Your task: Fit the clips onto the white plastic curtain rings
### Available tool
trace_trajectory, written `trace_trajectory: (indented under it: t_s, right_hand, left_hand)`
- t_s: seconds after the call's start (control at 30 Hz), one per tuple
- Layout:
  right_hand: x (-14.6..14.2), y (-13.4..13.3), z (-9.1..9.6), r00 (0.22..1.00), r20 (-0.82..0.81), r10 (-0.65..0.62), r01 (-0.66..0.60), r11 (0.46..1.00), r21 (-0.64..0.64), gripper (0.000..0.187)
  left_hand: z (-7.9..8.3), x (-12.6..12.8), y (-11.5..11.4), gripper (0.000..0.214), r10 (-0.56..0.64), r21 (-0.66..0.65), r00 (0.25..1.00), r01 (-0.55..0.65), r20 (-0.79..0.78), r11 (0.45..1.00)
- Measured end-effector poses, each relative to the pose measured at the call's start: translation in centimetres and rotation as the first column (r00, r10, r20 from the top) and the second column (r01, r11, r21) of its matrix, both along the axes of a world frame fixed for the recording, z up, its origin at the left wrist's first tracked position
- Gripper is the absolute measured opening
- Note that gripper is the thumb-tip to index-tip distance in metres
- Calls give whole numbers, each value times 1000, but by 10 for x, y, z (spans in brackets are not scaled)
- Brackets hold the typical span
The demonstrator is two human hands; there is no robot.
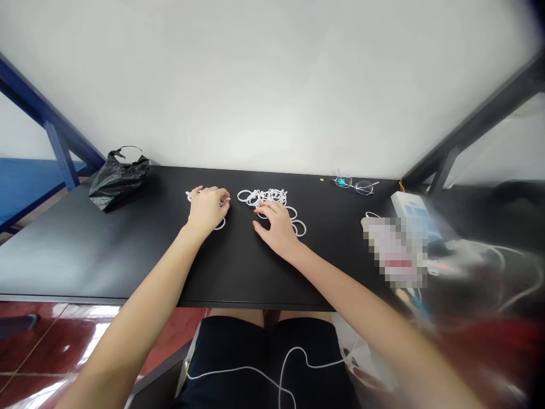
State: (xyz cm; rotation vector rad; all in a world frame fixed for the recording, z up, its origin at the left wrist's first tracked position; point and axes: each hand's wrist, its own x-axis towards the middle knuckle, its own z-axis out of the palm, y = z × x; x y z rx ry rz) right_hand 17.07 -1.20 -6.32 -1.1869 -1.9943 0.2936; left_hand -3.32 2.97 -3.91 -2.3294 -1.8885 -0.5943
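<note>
A heap of several white rings [264, 197] lies on the black table [128, 255] near its far edge. My right hand [276, 227] rests palm down on the near side of this heap, fingers spread over a few rings. My left hand [207, 209] is to the left of the heap, fingers curled over a small cluster of white rings [221, 222]; one ring sticks out beyond the fingertips. Whether the left fingers pinch a ring is hidden by the back of the hand.
A crumpled black plastic bag [118, 177] sits at the table's far left. A pair of glasses [356, 184] lies at the far right, and a white power strip [415, 218] with white cables is beside it. A white wall stands behind.
</note>
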Motion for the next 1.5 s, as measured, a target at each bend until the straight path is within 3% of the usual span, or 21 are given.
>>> trace_trajectory:
  t_s: [0.2,0.4,0.63,0.87,1.07,1.17,1.5]
  right_hand:
    - [2,1,1,994,30,-109,107,993,53,20]
    - [4,2,0,992,94,-86,86,996,-2,19]
    - [2,4,0,997,33,-66,66,998,-5,22]
    - [1,3,-2,997,-57,-58,60,998,34,31]
    - [2,4,-3,996,-88,-34,37,999,29,31]
    - [1,3,-1,992,-130,4,2,999,48,29]
    - [-1,-3,7,980,-182,83,-53,985,162,28]
  left_hand:
    - [-1,-1,1,21,-18,-39,1000,19,13,999]
    - [-2,0,0,20,-26,-40,1000,27,6,999]
    - [-1,4,-2,15,-70,47,996,67,57,997]
    - [-4,17,-6,13,-266,115,940,246,215,963]
    - [-7,27,-12,28,-492,5,843,503,216,864]
    - [-7,28,-14,31,-522,-41,815,548,251,836]
    - [-4,29,-16,23,-517,-78,815,552,262,830]
